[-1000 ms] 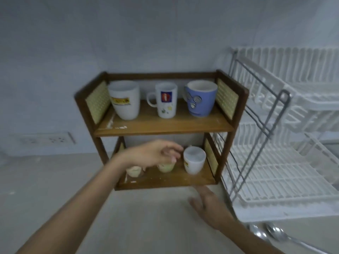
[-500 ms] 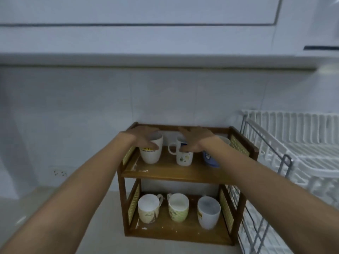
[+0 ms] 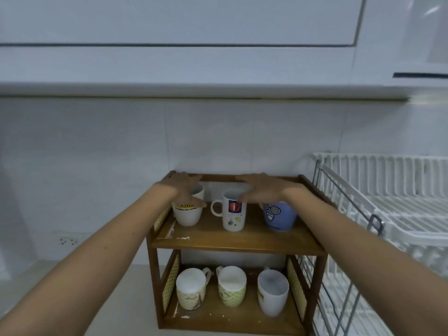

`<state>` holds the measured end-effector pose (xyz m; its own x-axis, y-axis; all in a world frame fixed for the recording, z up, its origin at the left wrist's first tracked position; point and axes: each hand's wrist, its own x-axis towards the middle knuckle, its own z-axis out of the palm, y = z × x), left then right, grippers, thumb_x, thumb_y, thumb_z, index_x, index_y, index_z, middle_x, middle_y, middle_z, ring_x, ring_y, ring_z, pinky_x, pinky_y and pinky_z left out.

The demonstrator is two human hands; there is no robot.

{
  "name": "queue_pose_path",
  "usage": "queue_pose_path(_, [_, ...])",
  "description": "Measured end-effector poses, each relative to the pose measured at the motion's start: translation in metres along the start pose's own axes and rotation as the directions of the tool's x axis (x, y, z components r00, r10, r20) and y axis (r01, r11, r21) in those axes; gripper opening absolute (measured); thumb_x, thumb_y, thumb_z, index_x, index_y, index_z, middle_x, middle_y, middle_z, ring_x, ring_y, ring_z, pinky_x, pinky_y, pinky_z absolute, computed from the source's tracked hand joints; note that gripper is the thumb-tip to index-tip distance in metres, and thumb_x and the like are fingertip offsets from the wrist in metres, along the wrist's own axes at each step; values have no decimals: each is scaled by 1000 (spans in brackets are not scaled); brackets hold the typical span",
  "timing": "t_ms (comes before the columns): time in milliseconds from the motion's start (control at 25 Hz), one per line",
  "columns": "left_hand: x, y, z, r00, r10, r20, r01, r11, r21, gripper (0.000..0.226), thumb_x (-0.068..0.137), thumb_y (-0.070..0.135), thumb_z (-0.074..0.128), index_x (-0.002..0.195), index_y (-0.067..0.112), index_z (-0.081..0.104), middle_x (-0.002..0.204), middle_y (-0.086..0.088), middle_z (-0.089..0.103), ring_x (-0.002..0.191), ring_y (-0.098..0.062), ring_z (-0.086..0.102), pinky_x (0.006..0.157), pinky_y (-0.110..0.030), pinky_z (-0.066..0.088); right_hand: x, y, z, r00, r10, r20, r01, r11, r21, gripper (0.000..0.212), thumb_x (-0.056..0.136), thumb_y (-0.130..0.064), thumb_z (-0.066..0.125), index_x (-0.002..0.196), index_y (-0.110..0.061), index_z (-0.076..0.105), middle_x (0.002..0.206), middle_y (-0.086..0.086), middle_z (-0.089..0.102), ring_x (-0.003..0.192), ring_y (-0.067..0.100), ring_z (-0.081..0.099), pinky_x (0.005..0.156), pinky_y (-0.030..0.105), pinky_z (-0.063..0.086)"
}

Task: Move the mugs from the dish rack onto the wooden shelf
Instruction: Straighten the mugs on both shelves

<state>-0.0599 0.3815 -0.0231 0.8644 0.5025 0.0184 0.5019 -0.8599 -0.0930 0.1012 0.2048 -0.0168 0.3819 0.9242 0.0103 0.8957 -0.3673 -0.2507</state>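
Observation:
The wooden shelf (image 3: 237, 244) stands on the counter against the wall, with three mugs on each tier. On the upper tier are a white mug with a yellow label (image 3: 188, 214), a white mug with a red and blue print (image 3: 233, 215) and a blue mug with a cartoon face (image 3: 280, 215). On the lower tier are a beige printed mug (image 3: 191, 292), a green patterned mug (image 3: 231, 289) and a plain white mug (image 3: 272, 294). My left hand (image 3: 185, 190) lies over the yellow-label mug's rim, fingers apart. My right hand (image 3: 261, 189) is spread flat above the middle and blue mugs. The white dish rack (image 3: 388, 214) to the right shows no mugs.
The rack's metal frame (image 3: 349, 202) stands close to the shelf's right side. White upper cabinets (image 3: 169, 32) overhang the wall. A wall socket (image 3: 69, 241) sits to the left of the shelf, above the pale counter (image 3: 72, 311).
The view has tilted upward. My left hand has risen from the lower tier to the upper left mug. My right hand has risen from the counter to above the upper mugs.

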Motion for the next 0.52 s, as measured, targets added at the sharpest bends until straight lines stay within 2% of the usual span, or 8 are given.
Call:
queue_pose_path(80, [2, 15, -1, 996, 63, -69, -72, 988, -137, 96, 74, 76, 50, 150, 29, 13, 158, -6, 22, 141, -28, 27, 111, -44, 29, -2, 20, -12, 982, 148, -117, -161, 981, -108, 64, 86, -60, 44, 138, -24, 40, 141, 10, 48, 123, 32, 46, 100, 44, 40])
queue_pose_path(160, [9, 40, -1, 992, 104, -70, -119, 955, -271, 95, 73, 77, 49, 149, 29, 17, 157, -2, 26, 139, -25, 31, 110, -43, 32, -5, 33, -9, 928, 357, -111, -373, 861, -346, 79, 78, -75, 38, 136, -20, 44, 137, 9, 51, 122, 32, 48, 99, 45, 42])
queue_pose_path(200, [13, 53, 1, 993, 106, -48, -116, 949, -293, 95, 73, 77, 49, 148, 27, 19, 155, -3, 30, 137, -26, 35, 108, -42, 35, -5, 37, -2, 908, 411, -76, -406, 824, -396, 86, 75, -79, 37, 136, -19, 43, 138, 9, 51, 123, 31, 48, 100, 45, 41])
queue_pose_path(280, [20, 73, 9, 995, 99, -21, -101, 964, -247, 93, 75, 74, 50, 147, 20, 27, 150, -8, 40, 130, -28, 44, 103, -41, 40, -6, 41, 7, 916, 395, -66, -392, 852, -348, 87, 76, -78, 41, 138, -17, 41, 138, 10, 51, 122, 31, 49, 97, 43, 43])
queue_pose_path(360, [26, 82, 17, 993, 112, -41, -118, 972, -202, 82, 80, 66, 54, 142, 15, 36, 144, -10, 46, 124, -29, 48, 99, -40, 44, -12, 46, 4, 955, 297, -11, -288, 917, -276, 75, 83, -63, 49, 141, -16, 36, 141, 10, 47, 121, 31, 49, 95, 39, 46])
queue_pose_path(440, [32, 80, 21, 990, 132, -53, -140, 967, -214, 77, 83, 57, 58, 143, 16, 35, 147, -10, 43, 127, -29, 45, 101, -41, 42, -17, 51, -4, 968, 234, 91, -208, 950, -232, 70, 87, -47, 56, 145, -20, 28, 147, 8, 39, 122, 29, 48, 90, 36, 49])
queue_pose_path(520, [35, 74, 21, 989, 138, -47, -145, 957, -249, 79, 83, 54, 60, 147, 20, 28, 153, -7, 35, 134, -29, 39, 105, -41, 37, -21, 55, -8, 958, 241, 154, -219, 965, -145, 76, 85, -39, 60, 148, -29, 19, 151, 5, 33, 120, 28, 48, 83, 33, 54])
